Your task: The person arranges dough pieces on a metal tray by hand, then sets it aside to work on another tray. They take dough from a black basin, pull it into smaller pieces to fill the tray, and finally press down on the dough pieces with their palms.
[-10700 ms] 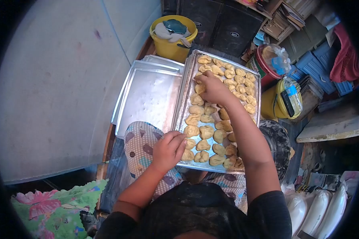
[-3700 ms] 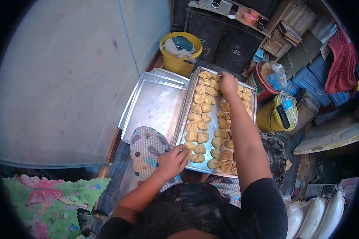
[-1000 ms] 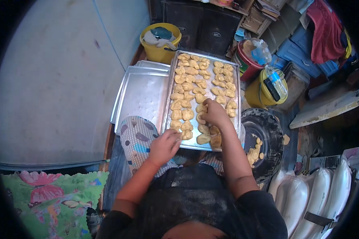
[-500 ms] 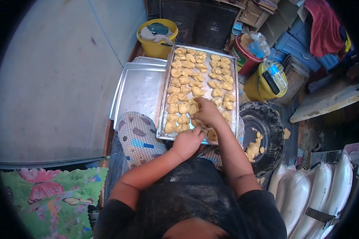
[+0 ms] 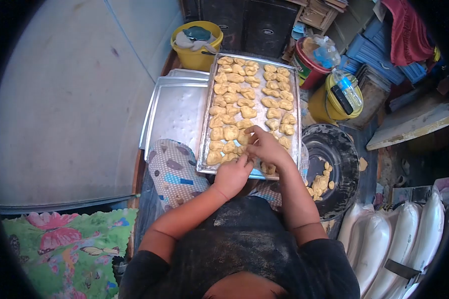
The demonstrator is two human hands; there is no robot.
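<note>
A metal baking tray (image 5: 205, 133) rests across my lap, filled with several rows of yellow dough pieces (image 5: 248, 112). My right hand (image 5: 265, 147) lies over the near rows, fingers curled on a dough piece near the tray's middle. My left hand (image 5: 233, 174) sits at the tray's near edge, fingertips touching the dough pieces in the front row. Whether either hand lifts a piece cannot be told.
Empty metal trays (image 5: 172, 112) are stacked to the left against a pale wall. A dark round pan (image 5: 334, 164) with dough pieces sits at my right. Yellow buckets (image 5: 197, 42), a red bucket (image 5: 309, 67), a water bottle (image 5: 346, 89) and white sacks (image 5: 409, 239) crowd the floor.
My left hand moved from the tray's near left corner to the middle of its near edge. My right hand stayed over the near rows, shifting slightly right.
</note>
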